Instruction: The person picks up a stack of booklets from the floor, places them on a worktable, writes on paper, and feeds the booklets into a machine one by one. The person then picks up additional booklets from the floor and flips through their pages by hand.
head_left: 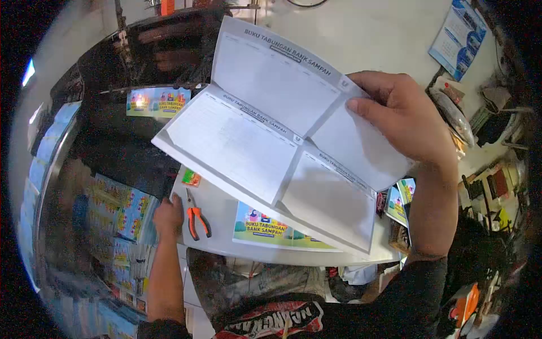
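right hand [398,113], nearly closed, pinches booklet [240,138] at far right edge; likely light, floppy, crease-prone, hold by edges; left hand [168,217] by stack [138,213], can't tell grip

Light falls unevenly. The smooth white tabletop [333,25] looks bright along the top, while the bulky black machine [164,45] at upper left sinks into near-darkness. The open white paper booklet with dark printed headings [243,141] is palest on its left-hand page; soft grey shadows cover its right-hand pages, near the bare right hand [403,113]. A small bluish-white glare burns at the far left edge. Wide-angle distortion bows straight lines, and the round view fades into black corners speckled with coloured noise. The booklet's headings are sharp, its smaller print illegible; the blue-and-yellow printed stacks [135,212] look dim and grainy.
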Available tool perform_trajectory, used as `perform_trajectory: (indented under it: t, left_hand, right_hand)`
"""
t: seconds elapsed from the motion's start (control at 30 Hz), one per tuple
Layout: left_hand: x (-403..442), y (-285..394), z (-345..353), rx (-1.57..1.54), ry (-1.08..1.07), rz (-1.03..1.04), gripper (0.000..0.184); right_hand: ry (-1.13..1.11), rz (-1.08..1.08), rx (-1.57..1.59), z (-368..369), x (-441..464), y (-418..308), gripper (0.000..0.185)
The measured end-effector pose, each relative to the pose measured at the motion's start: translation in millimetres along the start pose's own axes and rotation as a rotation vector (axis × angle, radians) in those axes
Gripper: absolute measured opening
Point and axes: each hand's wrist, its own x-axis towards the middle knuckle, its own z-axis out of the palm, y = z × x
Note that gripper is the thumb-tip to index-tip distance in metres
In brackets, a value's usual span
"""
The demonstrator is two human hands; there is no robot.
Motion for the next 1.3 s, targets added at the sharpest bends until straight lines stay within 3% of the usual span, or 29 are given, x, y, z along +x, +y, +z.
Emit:
perform_trajectory:
  t: [0.07, 0.6, 0.67, 0.97, 1.03, 1.13, 1.23, 1.3]
  left_hand:
    - [-0.2, 1.7, -2.0, 0.030, -0.052, -0.056, 0.061]
    - [-6.1, 4.8, -11.1, 0.042, -0.052, -0.051, 0.062]
    - [-5.6, 3.4, -9.1, 0.031, -0.034, -0.035, 0.062]
    - [-14.3, 11.0, -19.7, 0.052, -0.025, -0.041, 0.059]
    - [-7.9, 5.4, -7.8, 0.051, -0.020, -0.052, 0.059]
    - [-7.5, 1.7, -8.6, 0.019, -0.001, -0.075, 0.058]
    - [-2.4, 0.5, -8.3, 0.020, -0.022, -0.060, 0.057]
    - [-2.8, 3.0, -11.3, 0.016, -0.057, -0.069, 0.057]
  right_hand:
    - [-0.029, -0.108, -0.037, -0.8, 1.4, 5.9, 0.029]
    - [-0.020, -0.034, -0.193, 8.7, 14.8, -3.0, 0.030]
    - [0.024, -0.152, -0.214, 10.4, 13.0, -5.9, 0.031]
    - [0.035, -0.053, -0.218, 15.7, 10.5, -15.9, 0.032]
    - [-0.054, -0.082, -0.175, 25.4, 17.9, 19.9, 0.032]
    - [-0.151, -0.044, -0.421, 38.9, 36.9, 55.7, 0.029]
    - [0.317, 0.080, -0.657, 33.0, 75.2, 95.4, 0.033]
    - [0.620, -0.116, -0.637, 42.9, 100.2, 117.3, 0.036]
